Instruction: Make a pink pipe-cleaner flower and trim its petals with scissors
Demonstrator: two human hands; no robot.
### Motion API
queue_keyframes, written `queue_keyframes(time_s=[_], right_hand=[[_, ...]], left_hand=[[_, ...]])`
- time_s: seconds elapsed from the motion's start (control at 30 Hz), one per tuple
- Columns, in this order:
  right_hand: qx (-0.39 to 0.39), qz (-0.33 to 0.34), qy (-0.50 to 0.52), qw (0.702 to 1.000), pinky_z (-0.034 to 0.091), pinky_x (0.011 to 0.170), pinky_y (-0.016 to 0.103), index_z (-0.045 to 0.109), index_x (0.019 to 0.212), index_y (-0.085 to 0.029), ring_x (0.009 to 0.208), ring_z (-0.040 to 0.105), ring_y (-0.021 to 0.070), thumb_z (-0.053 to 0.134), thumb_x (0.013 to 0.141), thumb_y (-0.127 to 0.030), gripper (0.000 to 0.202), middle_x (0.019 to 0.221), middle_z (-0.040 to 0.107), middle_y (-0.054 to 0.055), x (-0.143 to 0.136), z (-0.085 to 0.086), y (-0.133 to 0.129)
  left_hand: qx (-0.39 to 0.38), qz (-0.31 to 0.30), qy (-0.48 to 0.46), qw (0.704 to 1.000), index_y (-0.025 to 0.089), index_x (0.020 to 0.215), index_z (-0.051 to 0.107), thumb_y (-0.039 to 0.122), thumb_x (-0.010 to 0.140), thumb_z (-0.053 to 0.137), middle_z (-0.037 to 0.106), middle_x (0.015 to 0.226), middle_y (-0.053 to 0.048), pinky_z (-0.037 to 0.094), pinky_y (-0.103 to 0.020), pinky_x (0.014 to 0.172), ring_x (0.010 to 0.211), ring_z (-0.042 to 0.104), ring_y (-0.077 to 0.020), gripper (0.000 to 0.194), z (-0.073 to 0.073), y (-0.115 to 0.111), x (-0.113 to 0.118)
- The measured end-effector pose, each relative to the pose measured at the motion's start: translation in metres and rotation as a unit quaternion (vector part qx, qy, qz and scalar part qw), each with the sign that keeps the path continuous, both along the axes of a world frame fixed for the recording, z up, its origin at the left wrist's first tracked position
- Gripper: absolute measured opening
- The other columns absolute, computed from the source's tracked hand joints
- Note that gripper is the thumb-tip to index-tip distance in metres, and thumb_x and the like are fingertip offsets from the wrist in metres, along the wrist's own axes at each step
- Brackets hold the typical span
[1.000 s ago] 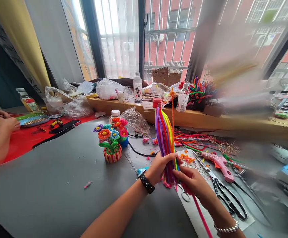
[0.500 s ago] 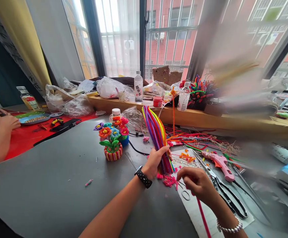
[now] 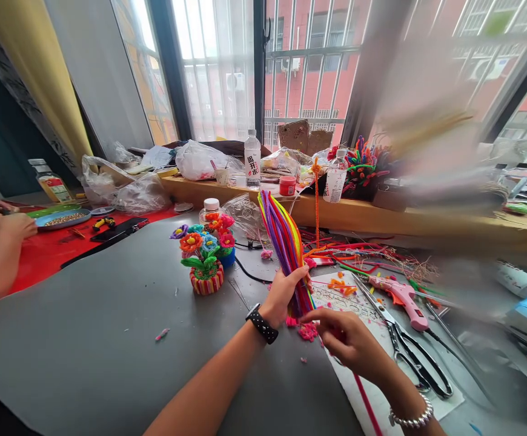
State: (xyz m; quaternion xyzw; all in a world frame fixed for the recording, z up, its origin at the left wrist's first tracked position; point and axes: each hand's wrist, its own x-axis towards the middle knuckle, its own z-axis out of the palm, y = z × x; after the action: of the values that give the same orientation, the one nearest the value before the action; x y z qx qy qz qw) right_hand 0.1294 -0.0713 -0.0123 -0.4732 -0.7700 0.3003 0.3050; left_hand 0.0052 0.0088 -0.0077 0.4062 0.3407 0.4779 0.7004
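My left hand (image 3: 283,297), with a black watch band at the wrist, is wrapped round a bundle of colourful fuzzy stems (image 3: 281,233), which leans up and to the left. At the bundle's lower end is my right hand (image 3: 343,339), its index finger reaching to the stem ends and the other fingers curled. A dark pink stem (image 3: 367,404) hangs below my right hand; whether the fingers grip it is hidden. Pink fuzzy scraps (image 3: 308,331) lie just under the bundle. To the left stands a small striped pot of fuzzy flowers (image 3: 206,281).
Large scissors (image 3: 411,348) and a pink glue gun (image 3: 402,297) lie right of my hands, partly over a white sheet (image 3: 352,387). Another person's hands (image 3: 9,224) are at the far left, near a plate of beads (image 3: 63,218). Bottles (image 3: 252,160) line the sill.
My right hand has moved left to the lower end of the bundle, and the dark pink stem has shifted left with it. My left hand still holds the bundle in nearly the same place.
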Motion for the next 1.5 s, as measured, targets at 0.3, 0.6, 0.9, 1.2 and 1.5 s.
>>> queue_keyframes(time_s=[0.3,0.6,0.9,1.2,1.5], right_hand=[[-0.023,-0.033,0.038,0.998,0.03,0.044,0.018,0.059,0.089,-0.018,0.041,0.038,0.007,0.039,0.078,-0.02,0.023,0.049,0.039,-0.007,0.002,-0.002,0.001],[-0.014,-0.097,0.056,0.994,0.03,0.042,0.019,0.06,0.089,-0.017,0.041,0.037,0.0078,0.039,0.08,-0.029,0.026,0.05,0.038,-0.006,0.001,-0.002,0.003],[-0.019,-0.117,0.08,0.99,0.03,0.042,0.019,0.06,0.088,-0.016,0.041,0.037,0.0077,0.04,0.08,-0.031,0.026,0.048,0.037,-0.006,0.003,-0.003,0.004],[-0.058,-0.146,0.143,0.977,0.035,0.04,0.019,0.058,0.092,-0.017,0.041,0.04,0.0079,0.043,0.079,-0.037,0.029,0.05,0.039,-0.006,0.007,-0.001,0.005],[-0.108,-0.187,0.251,0.944,0.034,0.041,0.019,0.059,0.086,-0.014,0.044,0.04,0.007,0.054,0.071,-0.048,0.038,0.054,0.043,-0.005,0.011,0.0,0.011]], left_hand=[[0.004,0.012,-0.036,0.999,0.016,0.068,0.043,0.035,0.063,0.064,0.039,0.048,0.008,0.03,-0.015,0.037,0.037,0.035,-0.0026,0.029,0.007,0.006,-0.007],[0.071,0.116,0.119,0.983,0.018,0.073,0.041,0.038,0.068,0.058,0.038,0.049,0.009,0.03,-0.016,0.037,0.036,0.035,-0.0039,0.027,0.003,0.019,-0.021],[0.071,0.085,0.183,0.977,0.019,0.078,0.038,0.031,0.076,0.05,0.032,0.045,0.011,0.024,-0.015,0.033,0.03,0.027,-0.0024,0.016,0.0,0.019,-0.018],[0.152,0.167,0.363,0.904,0.012,0.109,0.037,0.015,0.07,0.055,0.053,0.101,-0.013,0.04,-0.032,0.081,0.094,0.053,-0.021,0.043,-0.005,0.021,-0.021],[0.441,0.034,0.442,0.78,0.015,0.085,0.058,0.026,0.082,0.041,0.056,0.091,-0.008,0.041,-0.031,0.082,0.089,0.053,-0.0179,0.02,-0.001,-0.004,-0.005]])
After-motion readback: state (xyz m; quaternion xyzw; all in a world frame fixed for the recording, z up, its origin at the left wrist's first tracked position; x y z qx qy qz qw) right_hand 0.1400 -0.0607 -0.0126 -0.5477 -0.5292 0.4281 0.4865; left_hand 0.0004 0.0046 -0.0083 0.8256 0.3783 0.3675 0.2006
